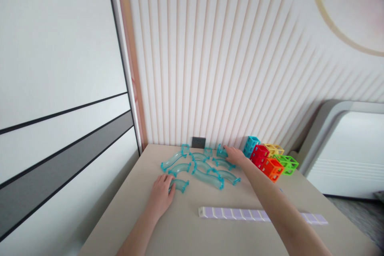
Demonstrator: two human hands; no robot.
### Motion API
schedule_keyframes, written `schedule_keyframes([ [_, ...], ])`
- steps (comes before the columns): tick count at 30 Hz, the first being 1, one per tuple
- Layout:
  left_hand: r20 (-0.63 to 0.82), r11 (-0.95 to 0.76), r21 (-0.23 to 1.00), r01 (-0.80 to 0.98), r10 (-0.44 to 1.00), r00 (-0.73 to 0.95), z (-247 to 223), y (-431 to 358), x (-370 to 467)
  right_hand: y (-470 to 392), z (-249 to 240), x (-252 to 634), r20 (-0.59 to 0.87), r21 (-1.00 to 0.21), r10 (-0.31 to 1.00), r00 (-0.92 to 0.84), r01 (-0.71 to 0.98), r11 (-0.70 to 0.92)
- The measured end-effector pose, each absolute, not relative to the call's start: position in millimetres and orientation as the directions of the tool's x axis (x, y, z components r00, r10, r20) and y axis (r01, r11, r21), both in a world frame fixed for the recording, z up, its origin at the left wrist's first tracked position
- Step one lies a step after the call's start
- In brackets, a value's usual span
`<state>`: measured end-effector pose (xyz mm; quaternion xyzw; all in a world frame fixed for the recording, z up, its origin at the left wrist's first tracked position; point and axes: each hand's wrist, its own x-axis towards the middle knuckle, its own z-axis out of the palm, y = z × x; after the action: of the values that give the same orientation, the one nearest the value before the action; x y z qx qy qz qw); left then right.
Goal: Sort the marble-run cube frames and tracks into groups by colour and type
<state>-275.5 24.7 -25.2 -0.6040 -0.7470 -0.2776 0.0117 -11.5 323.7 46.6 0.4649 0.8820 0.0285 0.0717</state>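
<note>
Several translucent teal curved track pieces [208, 177] lie spread over the middle of the table. My left hand [163, 193] rests at the left end of a short curved piece [180, 185], its fingers closed round that end. Farther back, my right hand [235, 156] reaches to a small teal connector piece [221, 151] near the wall, with its fingertips pinched at the piece's right side. Two more small teal pieces stand near the wall, one at the left [185, 149] and one in the middle [208, 152].
Coloured lattice blocks in blue, red [259, 155], yellow, orange [273, 169] and green stand at the table's back right. A long purple segmented strip [234, 213] lies nearer me, partly under my right forearm. A dark socket [198, 142] is on the ribbed wall.
</note>
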Motion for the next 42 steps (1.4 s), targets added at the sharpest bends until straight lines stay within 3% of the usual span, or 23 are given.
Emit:
schedule_keyframes([
  [8, 0.335, 0.128, 0.384, 0.914, 0.903, -0.267, -26, 25, -276, 305, 70, -40, -0.046, 0.098, 0.784, -0.619, 0.778, 0.620],
  [15, 0.336, 0.129, 0.388, 0.913, 0.902, -0.270, -26, 25, -276, 251, 71, -108, -0.053, 0.077, 0.575, -0.816, 0.571, 0.817],
  [22, 0.327, 0.137, 0.387, 0.912, 0.904, -0.275, -26, 25, -277, 231, 67, -139, -0.090, 0.056, 0.437, -0.895, 0.434, 0.899],
  [36, 0.335, 0.137, 0.385, 0.913, 0.901, -0.276, -26, 25, -277, 237, 85, -114, -0.028, -0.034, 0.520, -0.854, 0.521, 0.853],
  [42, 0.330, 0.137, 0.395, 0.908, 0.901, -0.280, -26, 25, -278, 234, 78, -105, -0.039, -0.043, 0.483, -0.875, 0.484, 0.874],
])
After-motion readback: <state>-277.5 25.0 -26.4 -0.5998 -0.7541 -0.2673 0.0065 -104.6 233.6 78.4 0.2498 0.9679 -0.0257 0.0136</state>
